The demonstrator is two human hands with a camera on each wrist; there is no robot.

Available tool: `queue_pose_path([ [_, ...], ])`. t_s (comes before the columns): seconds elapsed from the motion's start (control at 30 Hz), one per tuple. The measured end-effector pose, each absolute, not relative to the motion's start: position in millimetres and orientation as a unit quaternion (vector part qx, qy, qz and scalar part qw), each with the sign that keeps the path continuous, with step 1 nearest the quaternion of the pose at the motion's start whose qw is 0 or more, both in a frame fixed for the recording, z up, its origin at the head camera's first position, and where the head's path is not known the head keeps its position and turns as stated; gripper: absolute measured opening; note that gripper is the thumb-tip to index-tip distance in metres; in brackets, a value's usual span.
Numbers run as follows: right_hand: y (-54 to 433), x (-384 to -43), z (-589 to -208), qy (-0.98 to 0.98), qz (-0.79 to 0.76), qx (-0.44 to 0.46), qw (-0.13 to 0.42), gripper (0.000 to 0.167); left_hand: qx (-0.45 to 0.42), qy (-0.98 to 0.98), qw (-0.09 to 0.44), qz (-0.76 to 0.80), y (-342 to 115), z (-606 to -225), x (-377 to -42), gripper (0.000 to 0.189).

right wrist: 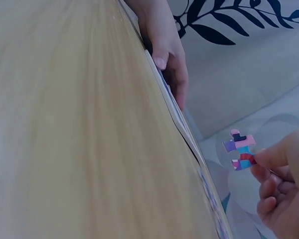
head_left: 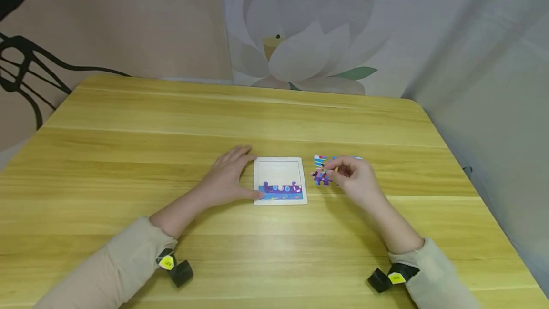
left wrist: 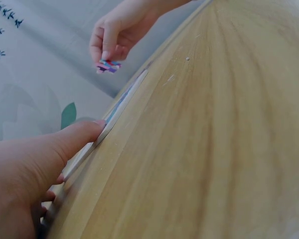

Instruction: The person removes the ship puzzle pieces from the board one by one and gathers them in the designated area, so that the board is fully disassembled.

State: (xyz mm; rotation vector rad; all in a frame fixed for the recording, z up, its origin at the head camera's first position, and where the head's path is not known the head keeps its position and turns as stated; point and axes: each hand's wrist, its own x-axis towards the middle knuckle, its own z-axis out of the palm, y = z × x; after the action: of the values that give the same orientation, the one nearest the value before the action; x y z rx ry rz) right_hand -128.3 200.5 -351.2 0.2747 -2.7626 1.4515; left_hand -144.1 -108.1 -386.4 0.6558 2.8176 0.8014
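Note:
A square white puzzle tray [head_left: 280, 202] lies on the table, with joined purple and blue pieces [head_left: 280, 195] filling its lower part. My left hand [head_left: 229, 175] rests at the tray's left side. Its thumb touches the lower left corner, and the fingers reach toward the upper left corner. Over the loose pieces right of the tray, my right hand [head_left: 356, 180] pinches a multicoloured jigsaw piece [right wrist: 244, 152] between thumb and fingertip. The left wrist view shows that piece raised above the tabletop. Part of the loose pieces is hidden behind the right hand.
Loose jigsaw pieces [head_left: 320, 160] lie to the right of the tray. The wooden table [head_left: 274, 252] reaches back to a curtain [head_left: 309, 27] with a flower print. A black chair [head_left: 25, 61] stands beyond the table's far left corner.

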Motion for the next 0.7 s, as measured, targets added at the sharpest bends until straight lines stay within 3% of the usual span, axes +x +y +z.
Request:
queue_pose_path([
  [0.4, 241.3, -125.9, -349.6, -0.876, 0.474, 0.08, 0.028, 0.011, 0.217, 0.936, 0.07, 0.267, -107.2, -384.6, -143.3, 0.1],
  [0.7, 266.1, -125.0, -347.5, -0.878, 0.476, 0.049, 0.01, 0.013, 0.217, 0.937, 0.07, 0.267, -107.3, -384.8, -143.4, 0.1],
])
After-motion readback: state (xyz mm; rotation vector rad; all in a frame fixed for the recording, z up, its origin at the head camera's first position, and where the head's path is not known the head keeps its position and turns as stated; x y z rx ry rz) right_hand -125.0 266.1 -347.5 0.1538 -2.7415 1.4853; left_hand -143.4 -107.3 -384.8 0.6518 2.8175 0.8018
